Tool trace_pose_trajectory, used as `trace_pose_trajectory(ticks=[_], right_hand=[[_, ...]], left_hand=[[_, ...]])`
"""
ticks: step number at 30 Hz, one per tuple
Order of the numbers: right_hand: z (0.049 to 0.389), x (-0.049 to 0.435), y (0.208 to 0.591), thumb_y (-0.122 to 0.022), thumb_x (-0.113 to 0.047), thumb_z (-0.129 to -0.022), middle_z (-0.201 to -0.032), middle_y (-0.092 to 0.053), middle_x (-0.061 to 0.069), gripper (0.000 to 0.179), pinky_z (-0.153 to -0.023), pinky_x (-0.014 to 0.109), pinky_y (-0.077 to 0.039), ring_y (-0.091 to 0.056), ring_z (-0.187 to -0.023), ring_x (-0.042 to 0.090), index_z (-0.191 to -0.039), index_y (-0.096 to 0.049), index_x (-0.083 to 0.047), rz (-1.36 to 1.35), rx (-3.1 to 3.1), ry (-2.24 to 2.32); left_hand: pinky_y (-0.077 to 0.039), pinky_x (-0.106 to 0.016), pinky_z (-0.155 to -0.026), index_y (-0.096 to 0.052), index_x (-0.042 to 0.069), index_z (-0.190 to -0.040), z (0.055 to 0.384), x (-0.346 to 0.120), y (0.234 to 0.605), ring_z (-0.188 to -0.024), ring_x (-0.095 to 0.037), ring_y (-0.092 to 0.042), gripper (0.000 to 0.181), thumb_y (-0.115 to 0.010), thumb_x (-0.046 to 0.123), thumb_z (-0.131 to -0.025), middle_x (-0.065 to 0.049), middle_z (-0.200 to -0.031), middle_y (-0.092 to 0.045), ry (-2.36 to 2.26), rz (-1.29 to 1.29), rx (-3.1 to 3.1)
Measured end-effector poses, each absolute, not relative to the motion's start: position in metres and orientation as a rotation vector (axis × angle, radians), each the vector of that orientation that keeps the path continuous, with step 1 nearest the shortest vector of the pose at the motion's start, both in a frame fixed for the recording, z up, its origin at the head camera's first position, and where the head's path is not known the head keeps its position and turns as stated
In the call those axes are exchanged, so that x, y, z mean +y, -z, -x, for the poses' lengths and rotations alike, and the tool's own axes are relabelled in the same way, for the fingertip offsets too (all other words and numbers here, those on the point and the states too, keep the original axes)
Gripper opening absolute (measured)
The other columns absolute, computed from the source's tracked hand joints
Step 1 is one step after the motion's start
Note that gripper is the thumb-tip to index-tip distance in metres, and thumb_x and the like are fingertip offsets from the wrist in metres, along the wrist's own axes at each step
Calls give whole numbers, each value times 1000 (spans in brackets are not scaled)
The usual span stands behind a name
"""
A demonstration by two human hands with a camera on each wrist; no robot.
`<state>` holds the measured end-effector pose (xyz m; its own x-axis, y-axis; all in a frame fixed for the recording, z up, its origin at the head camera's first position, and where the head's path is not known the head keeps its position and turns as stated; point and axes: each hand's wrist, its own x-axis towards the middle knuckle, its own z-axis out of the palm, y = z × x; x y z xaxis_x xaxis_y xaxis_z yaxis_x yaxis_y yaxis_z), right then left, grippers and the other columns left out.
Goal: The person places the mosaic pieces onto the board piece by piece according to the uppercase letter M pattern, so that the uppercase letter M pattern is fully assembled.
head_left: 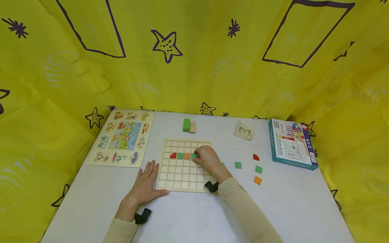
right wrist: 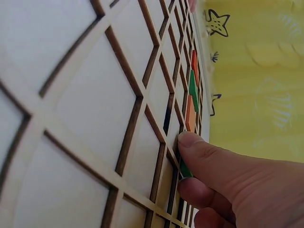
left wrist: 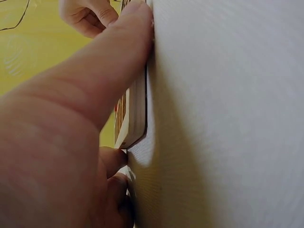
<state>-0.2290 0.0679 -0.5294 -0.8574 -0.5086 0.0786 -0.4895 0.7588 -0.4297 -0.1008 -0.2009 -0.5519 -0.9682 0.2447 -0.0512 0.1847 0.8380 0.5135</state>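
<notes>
A wooden grid board [head_left: 177, 185] with square cells lies on the table. One of its upper rows bears a red quarter-round tile [head_left: 173, 155], a green square tile [head_left: 180, 155] and an orange square tile [head_left: 187, 156], side by side. Just right of the orange one, my right hand [head_left: 209, 160] pinches another green square tile [right wrist: 185, 169] between thumb and finger, down at a cell; whether it is fully seated I cannot tell. My left hand [head_left: 146, 185] rests at the board's lower left corner, fingers spread along the left side and thumb [left wrist: 128, 38] along the near edge.
Right of the board lie a green tile [head_left: 238, 165], a red quarter-round [head_left: 256, 157], a green square [head_left: 258, 169] and an orange square [head_left: 257, 180]. Behind are two blocks [head_left: 186, 125] and a pattern card [head_left: 244, 130]. A picture puzzle [head_left: 139, 148] lies left, a box [head_left: 291, 143] right.
</notes>
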Motion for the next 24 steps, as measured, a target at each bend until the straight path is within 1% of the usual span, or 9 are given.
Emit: trace_pose_trajectory(ticks=[5, 14, 24], right_hand=[[228, 69, 530, -78, -22, -86, -79, -61, -3, 25, -70, 30, -46, -53, -77, 15, -101, -74, -3, 803, 2897, 721], [228, 70, 532, -78, -21, -85, -78, -60, -4, 20, -69, 29, -44, -51, -75, 14, -97, -75, -6, 813, 2905, 727], [228, 70, 533, -78, -22, -85, -74, -57, -5, 20, -66, 28, -44, -50, -72, 13, -97, -75, -6, 852, 2927, 718]], left_hand=[[-1, -59, -112, -23, -6, -152, 101, -200, 551, -146, -39, -5, 116, -77, 60, -72, -22, -159, -12, -790, -334, 2895], [-1, -59, -112, -22, -6, -152, 101, -201, 553, -146, -38, -5, 117, -77, 60, -72, -22, -159, -11, -777, -327, 2893], [0, -59, -112, -22, -5, -152, 102, -201, 553, -146, -38, -5, 117, -77, 61, -72, -21, -160, -11, -784, -330, 2897]])
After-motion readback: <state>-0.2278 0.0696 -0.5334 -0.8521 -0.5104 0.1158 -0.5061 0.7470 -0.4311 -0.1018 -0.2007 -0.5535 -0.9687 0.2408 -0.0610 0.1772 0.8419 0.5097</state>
